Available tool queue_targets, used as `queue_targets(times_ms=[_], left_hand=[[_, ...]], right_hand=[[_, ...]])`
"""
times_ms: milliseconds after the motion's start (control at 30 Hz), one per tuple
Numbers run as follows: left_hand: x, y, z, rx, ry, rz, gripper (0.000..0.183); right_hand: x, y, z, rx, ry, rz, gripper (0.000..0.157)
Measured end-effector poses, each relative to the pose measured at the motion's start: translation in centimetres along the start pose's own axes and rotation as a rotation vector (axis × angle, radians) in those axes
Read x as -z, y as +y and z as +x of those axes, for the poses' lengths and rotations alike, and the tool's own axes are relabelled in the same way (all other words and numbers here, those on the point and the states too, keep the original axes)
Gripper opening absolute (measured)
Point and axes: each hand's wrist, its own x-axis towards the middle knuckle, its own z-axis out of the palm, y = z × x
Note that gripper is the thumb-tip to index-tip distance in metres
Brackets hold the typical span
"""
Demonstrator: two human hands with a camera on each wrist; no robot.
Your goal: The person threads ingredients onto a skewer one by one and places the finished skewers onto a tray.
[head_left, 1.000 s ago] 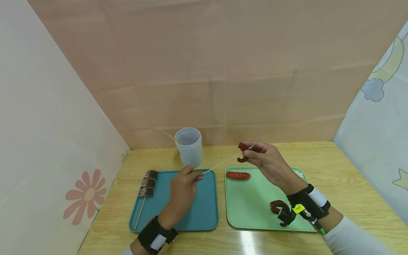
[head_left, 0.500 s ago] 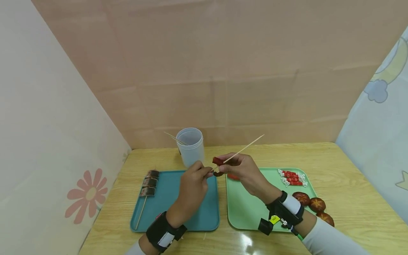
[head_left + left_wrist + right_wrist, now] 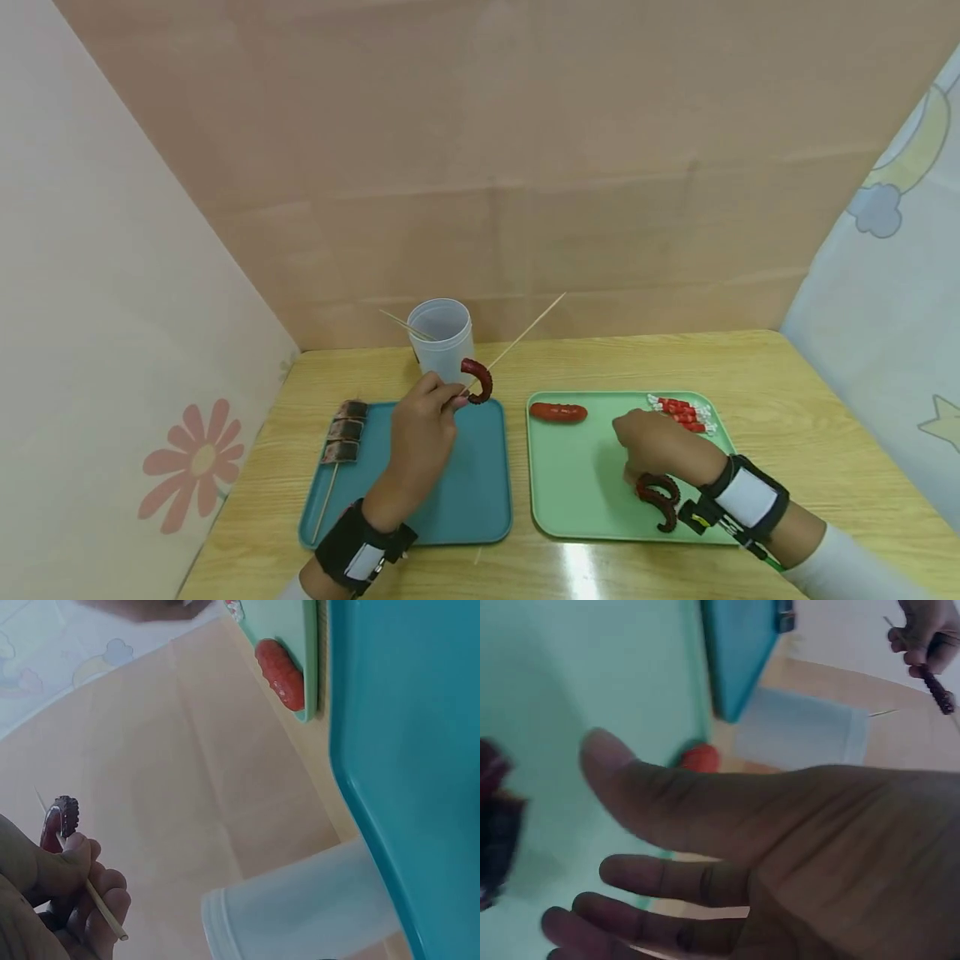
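Near the base of a thin wooden skewer (image 3: pixel 525 333), my left hand (image 3: pixel 422 429) pinches the stick between thumb and fingers. One dark red, curled octopus tentacle piece (image 3: pixel 483 382) is threaded on it just beyond the fingertips, and the stick's bare tip points up and right. Over the green tray (image 3: pixel 570 508), my right hand (image 3: pixel 667 446) reaches down beside more curled tentacle pieces (image 3: pixel 658 500). In the right wrist view its thumb (image 3: pixel 682 799) and fingers are apart, with nothing between them, and a blurred tentacle piece (image 3: pixel 495 832) lies ahead of them.
A red sausage (image 3: pixel 558 412) and red-and-white sticks (image 3: pixel 684 412) lie on the green tray. On the blue tray (image 3: pixel 472 508) rests a skewer of dark-banded rolls (image 3: pixel 343 433). Behind it stands a translucent cup (image 3: pixel 444 342) with skewers leaning inside.
The tentacle piece slid down the skewer toward my left hand. My right hand let go of it and moved right and down to the green tray.
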Motion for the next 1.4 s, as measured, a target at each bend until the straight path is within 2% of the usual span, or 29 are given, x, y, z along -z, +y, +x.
queue_targets(times_ms=[167, 400, 567, 733, 833, 900, 1000, 1067, 1133, 1200, 1267, 1400], left_hand=[[0.1, -0.3, -0.2, 0.030, -0.027, -0.007, 0.007], [0.2, -0.4, -0.3, 0.051, -0.036, -0.007, 0.009], [0.3, -0.4, -0.3, 0.053, -0.038, -0.005, 0.009], [0.4, -0.4, -0.4, 0.062, -0.040, -0.003, 0.009], [0.4, -0.4, -0.4, 0.052, -0.039, -0.008, 0.008], [0.4, -0.4, -0.4, 0.036, -0.034, -0.016, 0.007], [0.2, -0.4, -0.5, -0.004, -0.028, -0.035, 0.005], [-0.1, -0.4, -0.6, -0.035, -0.022, -0.042, 0.004], [-0.3, -0.4, -0.8, -0.065, -0.020, -0.044, 0.004], [-0.4, -0.4, -0.8, -0.084, -0.025, -0.042, 0.005], [-0.5, -0.3, -0.9, -0.087, -0.033, -0.031, 0.006], [-0.4, -0.3, -0.9, -0.077, -0.045, -0.006, 0.005]], right_hand=[[-1.7, 2.0, -0.9, -0.018, -0.057, -0.008, 0.034], [-2.5, 3.4, -0.8, 0.002, -0.024, 0.102, 0.030], [-2.7, 4.4, -0.8, -0.011, -0.018, 0.185, 0.028], [-1.8, 5.3, -0.7, 0.038, -0.026, 0.290, 0.025], [-0.2, 5.6, -0.2, 0.090, 0.002, 0.437, 0.023], [1.3, 5.5, 0.5, 0.127, 0.075, 0.539, 0.028], [3.5, 4.8, 1.3, 0.175, 0.213, 0.798, 0.038], [4.8, 4.1, 1.5, 0.231, 0.285, 1.013, 0.035], [6.0, 3.2, 1.4, 0.310, 0.300, 1.245, 0.027], [6.7, 2.4, 1.4, 0.392, 0.291, 1.391, 0.021], [7.2, 1.6, 1.4, 0.461, 0.274, 1.487, 0.020], [7.3, 0.5, 1.5, 0.520, 0.263, 1.527, 0.023]])
